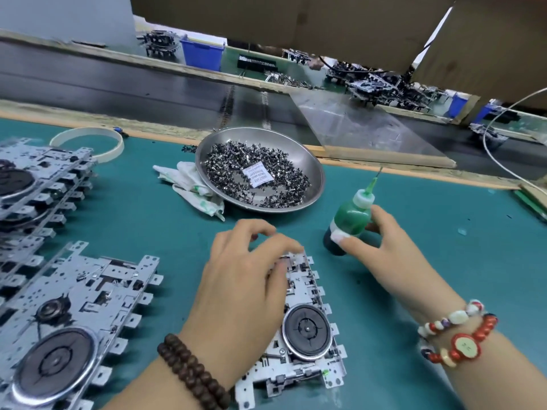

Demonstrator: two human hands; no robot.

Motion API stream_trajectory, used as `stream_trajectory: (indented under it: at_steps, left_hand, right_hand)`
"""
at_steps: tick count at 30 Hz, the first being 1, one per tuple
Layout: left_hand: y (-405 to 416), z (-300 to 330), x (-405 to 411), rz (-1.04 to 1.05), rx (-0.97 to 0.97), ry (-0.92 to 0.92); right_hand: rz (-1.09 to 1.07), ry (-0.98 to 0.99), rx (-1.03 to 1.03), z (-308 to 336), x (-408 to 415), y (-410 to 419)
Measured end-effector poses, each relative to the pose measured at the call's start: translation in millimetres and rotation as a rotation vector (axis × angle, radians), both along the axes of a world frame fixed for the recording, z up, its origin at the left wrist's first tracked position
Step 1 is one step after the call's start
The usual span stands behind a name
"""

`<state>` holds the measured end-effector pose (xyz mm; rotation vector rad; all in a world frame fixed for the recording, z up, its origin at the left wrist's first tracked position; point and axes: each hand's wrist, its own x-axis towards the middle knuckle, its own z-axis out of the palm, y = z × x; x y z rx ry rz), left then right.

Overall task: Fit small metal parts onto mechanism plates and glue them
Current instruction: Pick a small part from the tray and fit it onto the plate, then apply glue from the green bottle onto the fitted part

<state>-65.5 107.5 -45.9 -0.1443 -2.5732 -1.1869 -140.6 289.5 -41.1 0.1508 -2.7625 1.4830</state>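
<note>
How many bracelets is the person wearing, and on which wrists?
3: one dark bead bracelet on the left wrist, two red-and-white ones on the right. None seems hidden.

Metal, plastic, cloth and wood on my bench

The plate (299, 291) under my left hand (245, 279) is dull stamped metal with a matt black disc; my right hand (381, 241) holds a glossy green plastic bottle (350, 216). Far centre, a smooth shiny steel dish (316, 184) carries small glinting metal parts (231, 161) and a paper sachet (257, 174), beside crumpled white cloth (192, 184). The mat (148, 220) is matt teal. Brown wooden beads (192, 374) circle my left wrist.
</note>
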Motion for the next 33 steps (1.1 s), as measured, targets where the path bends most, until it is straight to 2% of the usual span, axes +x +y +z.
stream_trajectory:
  at_steps: [5,10,12,15,19,22,24,27,29,33]
  left_hand:
    - [-19.6,9.8,5.7,0.198,-0.088,-0.112]
    - [-29.0,8.9,26.4,0.129,-0.134,-0.391]
    - [-26.9,8.7,27.8,0.088,-0.021,-0.501]
    - [-30.5,6.7,21.5,0.107,0.267,-0.623]
    - [-35.7,5.0,18.0,0.090,0.587,-0.649]
    - [-35.3,3.5,14.6,0.082,0.716,-0.612]
    - [-33.5,2.8,12.9,0.076,0.815,-0.595]
    - [-31.0,1.4,11.0,0.047,0.908,-0.596]
    - [-30.9,0.7,10.8,0.047,0.936,-0.590]
    - [-30.1,-0.7,10.7,0.055,0.956,-0.584]
  right_hand:
    - [0.085,0.097,-0.104,-2.1,6.5,1.7]
    - [0.078,0.045,-0.421,10.9,21.5,5.6]
    - [0.062,0.043,-0.478,14.8,23.4,7.0]
    - [-0.001,0.024,-0.605,14.9,21.3,12.7]
    - [-0.024,-0.070,-0.969,15.0,16.1,14.6]
    - [-0.035,-0.116,-1.107,14.2,15.0,16.3]
    - [-0.012,-0.127,-1.100,13.3,16.7,16.1]
    - [0.017,-0.074,-0.913,12.2,20.2,16.1]
    - [0.024,-0.005,-0.786,11.3,21.9,17.5]
    - [0.052,0.081,-0.693,12.5,24.1,16.9]
